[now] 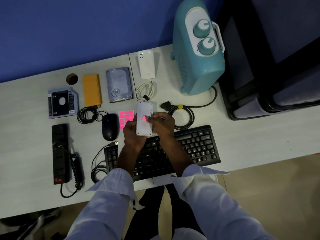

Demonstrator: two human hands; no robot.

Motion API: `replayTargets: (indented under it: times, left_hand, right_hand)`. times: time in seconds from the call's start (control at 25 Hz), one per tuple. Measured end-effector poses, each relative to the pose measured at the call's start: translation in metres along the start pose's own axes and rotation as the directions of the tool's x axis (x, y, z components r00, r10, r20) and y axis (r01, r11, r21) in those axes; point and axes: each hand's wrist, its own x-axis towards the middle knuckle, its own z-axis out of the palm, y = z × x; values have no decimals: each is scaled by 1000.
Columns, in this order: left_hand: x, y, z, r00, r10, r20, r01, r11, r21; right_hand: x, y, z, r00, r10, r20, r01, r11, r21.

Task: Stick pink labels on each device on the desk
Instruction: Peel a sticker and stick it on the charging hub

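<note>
Our desk (251, 135) is pale grey and runs across the view under a blue wall. The biggest thing on it is the teal heater (195, 66) at the back right, its black cable coiled in front of it. Next in size is the black keyboard (195, 146), nearest our body, with both our forearms lying over its left half. On the far left sits the black power strip (59, 153) with its curled cord. Along the back, from left to right, lie a drive caddy (63, 103), an orange box (91, 90), a hard drive (119, 84) and a white router (147, 66). A black mouse (110, 126) rests in the middle, just left of the sheet of pink labels (126, 116), which lies flat on the desk.

Our left hand (133, 134) has its grip closed round the lower part of a white box (144, 118), held above the desk between the label sheet and the keyboard. Our right hand (162, 123) pinches its fingers onto a single pink label (144, 118), pressing it against the face of the white box.
</note>
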Motion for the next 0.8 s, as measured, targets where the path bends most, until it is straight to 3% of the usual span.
replayTargets:
  times: [0.32,0.64,0.8]
  left_hand:
    - [0,-5,-1,999,30,23,-31,999,44]
    - [3,-2,-7,998,7,-63,-5,1000,30]
    - [-3,0,-1,999,41,-21,-38,993,113]
  right_hand:
    - [-2,-8,0,989,-149,-22,135,941,-311]
    - [4,-15,-5,996,-80,43,91,843,-530]
    - [4,-7,-15,997,-13,73,46,881,-472]
